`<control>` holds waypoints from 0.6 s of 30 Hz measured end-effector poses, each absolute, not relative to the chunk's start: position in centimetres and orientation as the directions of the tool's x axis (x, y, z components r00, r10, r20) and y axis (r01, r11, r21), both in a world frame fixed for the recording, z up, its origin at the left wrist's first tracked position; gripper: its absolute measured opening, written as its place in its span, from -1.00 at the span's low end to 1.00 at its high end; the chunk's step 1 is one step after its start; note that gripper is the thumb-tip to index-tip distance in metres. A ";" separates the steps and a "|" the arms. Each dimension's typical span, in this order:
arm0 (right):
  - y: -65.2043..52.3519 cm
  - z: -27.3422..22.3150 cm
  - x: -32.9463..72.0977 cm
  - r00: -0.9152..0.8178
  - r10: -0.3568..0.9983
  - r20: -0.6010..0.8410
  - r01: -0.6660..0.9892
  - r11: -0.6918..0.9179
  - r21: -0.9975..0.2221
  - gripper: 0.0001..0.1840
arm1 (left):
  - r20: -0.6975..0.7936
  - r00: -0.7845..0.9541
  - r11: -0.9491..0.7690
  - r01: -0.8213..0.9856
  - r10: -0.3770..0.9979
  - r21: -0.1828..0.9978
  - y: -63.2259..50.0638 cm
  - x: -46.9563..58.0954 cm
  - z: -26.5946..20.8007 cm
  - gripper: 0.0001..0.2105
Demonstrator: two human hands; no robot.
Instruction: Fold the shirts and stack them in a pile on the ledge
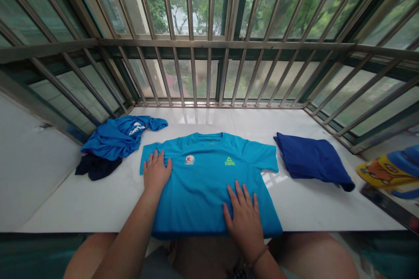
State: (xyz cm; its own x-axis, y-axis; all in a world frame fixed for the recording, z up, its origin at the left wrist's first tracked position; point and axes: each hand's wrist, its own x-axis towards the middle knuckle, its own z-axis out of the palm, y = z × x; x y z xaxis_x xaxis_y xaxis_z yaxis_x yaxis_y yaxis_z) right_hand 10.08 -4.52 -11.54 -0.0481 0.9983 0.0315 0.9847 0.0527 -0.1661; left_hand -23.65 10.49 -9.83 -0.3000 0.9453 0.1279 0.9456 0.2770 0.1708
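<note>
A bright blue T-shirt (206,187) lies spread face up on the white ledge, its collar pointing away from me. A small red-and-white badge and a green PEAK logo show on its chest. My left hand (157,170) rests flat on the shirt by the left sleeve, fingers apart. Lower on the right side of the shirt's body, my right hand (244,213) lies with its fingers spread. Neither hand grips the fabric. The hem reaches the ledge's front edge and hangs slightly over it.
A crumpled blue garment (114,137) lies at the left on top of a dark cloth (98,166). To the right is a folded dark blue garment (312,157). A yellow and blue object (389,170) stands far right. Metal bars (209,44) enclose the white ledge (81,205).
</note>
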 end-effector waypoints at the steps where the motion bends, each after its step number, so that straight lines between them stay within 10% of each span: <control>1: -4.5 -11.6 10.1 -0.049 0.998 0.035 0.985 0.054 -0.164 -0.31 | 0.127 -0.299 0.276 0.946 0.946 0.168 10.5 -23.7 -9.8 -0.37; 18: -4.7 -11.9 10.3 -0.069 0.990 0.121 0.984 0.088 -0.155 -0.34 | 0.137 -0.305 0.284 0.946 0.942 0.155 10.6 -23.6 -9.8 -0.38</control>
State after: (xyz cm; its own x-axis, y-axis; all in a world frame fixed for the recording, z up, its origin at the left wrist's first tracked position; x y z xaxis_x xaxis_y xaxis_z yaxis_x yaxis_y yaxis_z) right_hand 10.29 -4.66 -11.88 -0.0692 0.9902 0.1213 0.9839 0.0878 -0.1554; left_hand -23.58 10.56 -9.76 -0.3051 0.9425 0.1366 0.9462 0.2838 0.1553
